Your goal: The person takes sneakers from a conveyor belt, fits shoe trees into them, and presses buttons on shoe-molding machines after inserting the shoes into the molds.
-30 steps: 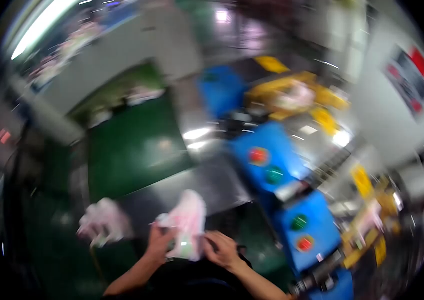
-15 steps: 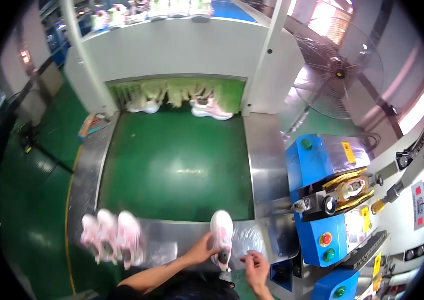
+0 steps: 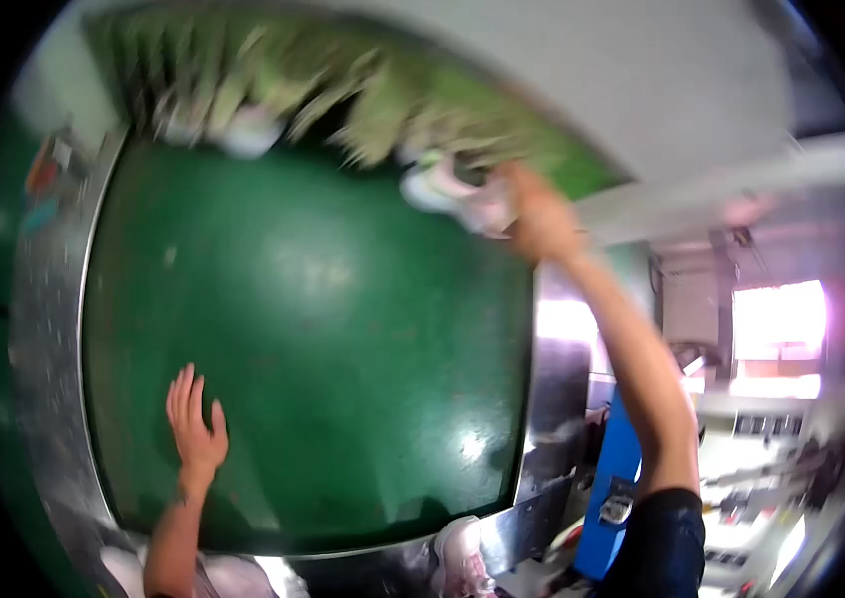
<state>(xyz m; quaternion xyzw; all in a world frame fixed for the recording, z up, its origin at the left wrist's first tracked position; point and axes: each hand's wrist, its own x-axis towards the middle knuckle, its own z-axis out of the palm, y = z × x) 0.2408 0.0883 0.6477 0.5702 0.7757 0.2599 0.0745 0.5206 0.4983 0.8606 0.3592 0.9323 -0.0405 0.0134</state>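
My right hand point(image 3: 540, 217) reaches to the far right of the green conveyor belt point(image 3: 303, 329), blurred by motion. Its fingers close round the toe end of a pink and white sneaker point(image 3: 485, 204), which lies by the hanging fringe. Over the near left part of the belt, my left hand point(image 3: 195, 424) is held out flat with fingers extended and nothing in it. Beneath that forearm, pale pink sneakers point(image 3: 235, 576) stand on the metal ledge, partly covered. Another pink and white sneaker point(image 3: 459, 553) is on the ledge at the near right.
A green fringe curtain point(image 3: 373, 110) hangs across the machine opening. Further white shoes point(image 3: 248, 132) sit partly under it on the left. Metal rails point(image 3: 557, 369) border the belt. Blue equipment point(image 3: 614, 478) stands to the right, and small tools point(image 3: 44, 189) lie on the left rail.
My right hand has gone from the near ledge to the sneaker at the fringe. My left hand has let go of the ledge sneaker and moved left over the belt. The view has shifted closer and tilted.
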